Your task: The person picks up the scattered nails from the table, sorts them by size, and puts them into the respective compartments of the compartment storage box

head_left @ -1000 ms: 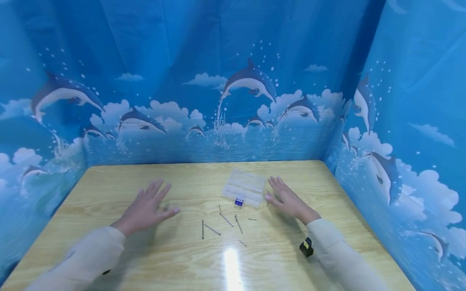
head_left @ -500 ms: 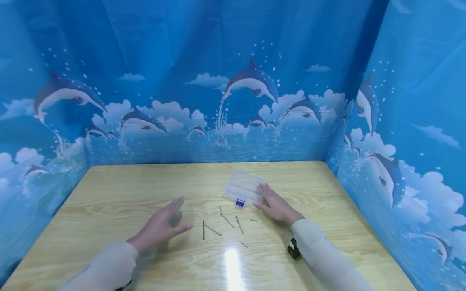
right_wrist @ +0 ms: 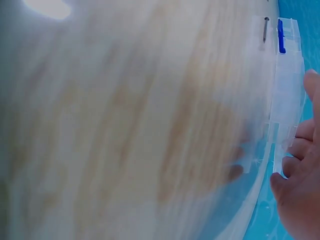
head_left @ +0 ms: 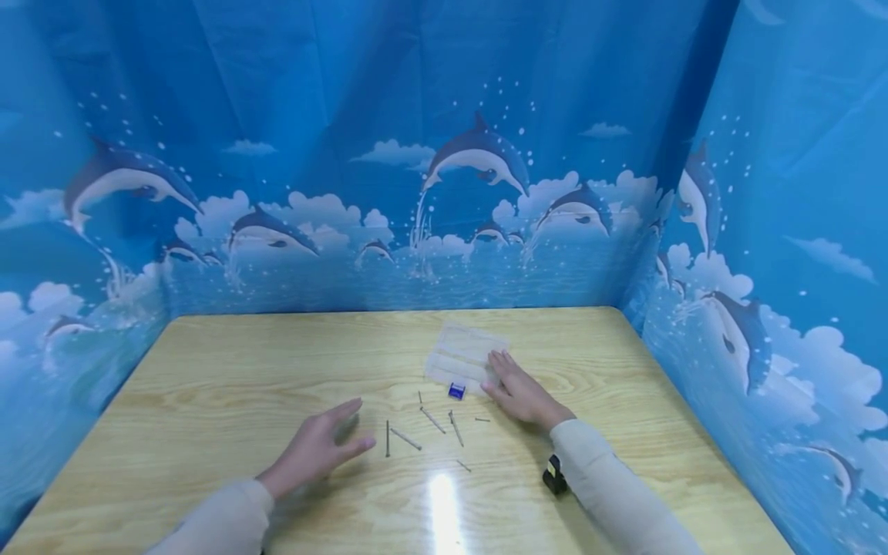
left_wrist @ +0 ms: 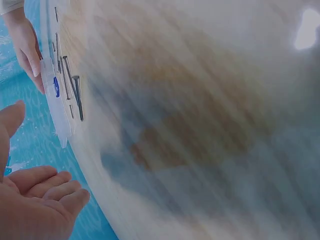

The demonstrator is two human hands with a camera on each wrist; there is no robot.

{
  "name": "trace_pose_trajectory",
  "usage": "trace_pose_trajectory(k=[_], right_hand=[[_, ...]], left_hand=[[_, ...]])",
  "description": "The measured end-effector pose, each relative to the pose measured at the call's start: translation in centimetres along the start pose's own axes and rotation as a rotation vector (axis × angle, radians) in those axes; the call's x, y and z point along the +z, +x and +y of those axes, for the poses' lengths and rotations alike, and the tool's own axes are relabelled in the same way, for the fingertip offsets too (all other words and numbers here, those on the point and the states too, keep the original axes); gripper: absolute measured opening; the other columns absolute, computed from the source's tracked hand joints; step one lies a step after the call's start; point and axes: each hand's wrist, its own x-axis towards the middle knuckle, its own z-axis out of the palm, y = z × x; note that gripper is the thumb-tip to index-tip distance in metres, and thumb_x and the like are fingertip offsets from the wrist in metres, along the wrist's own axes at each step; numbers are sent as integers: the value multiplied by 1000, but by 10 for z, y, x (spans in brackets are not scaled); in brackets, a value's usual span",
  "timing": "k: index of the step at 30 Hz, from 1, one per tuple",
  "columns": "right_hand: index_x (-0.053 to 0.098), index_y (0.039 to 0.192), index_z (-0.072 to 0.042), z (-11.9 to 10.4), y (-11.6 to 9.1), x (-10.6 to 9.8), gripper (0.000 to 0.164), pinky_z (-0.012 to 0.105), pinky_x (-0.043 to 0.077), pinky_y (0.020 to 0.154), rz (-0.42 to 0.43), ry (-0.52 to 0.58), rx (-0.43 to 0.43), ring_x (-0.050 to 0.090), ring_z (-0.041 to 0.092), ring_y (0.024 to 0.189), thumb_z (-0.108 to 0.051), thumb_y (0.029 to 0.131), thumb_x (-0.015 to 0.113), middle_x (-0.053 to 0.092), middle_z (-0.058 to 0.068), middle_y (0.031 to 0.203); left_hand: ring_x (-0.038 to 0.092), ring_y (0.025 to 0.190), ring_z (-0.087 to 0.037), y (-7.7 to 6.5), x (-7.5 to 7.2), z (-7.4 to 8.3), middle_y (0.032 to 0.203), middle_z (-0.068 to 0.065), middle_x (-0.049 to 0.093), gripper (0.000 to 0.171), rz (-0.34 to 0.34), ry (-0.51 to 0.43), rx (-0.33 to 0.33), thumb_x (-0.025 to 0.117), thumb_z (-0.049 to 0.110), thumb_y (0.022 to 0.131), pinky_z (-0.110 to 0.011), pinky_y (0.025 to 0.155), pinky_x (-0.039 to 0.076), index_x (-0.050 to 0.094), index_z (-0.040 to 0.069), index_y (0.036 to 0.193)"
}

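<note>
A flat, clear plastic box (head_left: 454, 348) with a blue clasp (head_left: 456, 391) lies towards the back of the wooden table. My right hand (head_left: 523, 393) holds the box's right end, thumb at the front side and fingers farther back. In the right wrist view, the fingers (right_wrist: 295, 145) overlap the end of the box (right_wrist: 289, 95). Several metal nails, long and short, lie scattered in front of the box, among them a long nail (head_left: 388, 438) and a slanted nail (head_left: 405, 438). My left hand (head_left: 315, 445) hovers left of them, holding nothing, thumb and fingers apart.
A blue curtain (head_left: 291, 154) printed with dolphins stands behind the table and along its right side. Light glares on the tabletop (head_left: 444, 509) near the front. A small black device (head_left: 554, 475) shows beside the right sleeve (head_left: 610, 478).
My left hand has come right and nearer to me, towards the nails. My right hand has moved left onto the box's end. The blue clasp sits slightly lower in the head view.
</note>
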Motion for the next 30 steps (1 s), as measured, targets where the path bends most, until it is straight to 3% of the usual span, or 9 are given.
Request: trace_pose_trajectory(k=[10, 18, 25, 30], right_hand=[[20, 148, 4, -1, -1, 2, 71, 49, 14, 116, 18, -47, -16, 10, 36, 145, -44, 101, 42, 18, 21, 156], [20, 149, 2, -8, -1, 1, 68, 48, 12, 117, -2, -191, -6, 10, 34, 146, -45, 102, 36, 16, 20, 157], [20, 149, 2, -12, 3, 0, 59, 47, 12, 118, -9, -198, -24, 11, 34, 146, -36, 105, 30, 16, 20, 157], [20, 148, 5, -13, 5, -2, 59, 48, 15, 117, -19, -173, -44, 12, 37, 145, -32, 105, 33, 18, 23, 156]], left_hand=[[45, 130, -38, -8, 11, 4, 138, -19, 50, 68, -9, -55, -63, 77, 29, 79, -54, 107, 33, 50, -1, 134], [42, 131, -38, -14, 19, 2, 140, -19, 48, 69, -25, -71, -111, 77, 30, 78, -54, 108, 31, 50, 1, 135], [44, 129, -39, -17, 22, 2, 138, -19, 50, 68, -27, -50, -97, 77, 29, 78, -54, 107, 32, 52, 0, 133], [45, 129, -39, -17, 22, 2, 137, -20, 51, 67, -25, -36, -89, 78, 29, 77, -54, 107, 33, 52, -1, 132]])
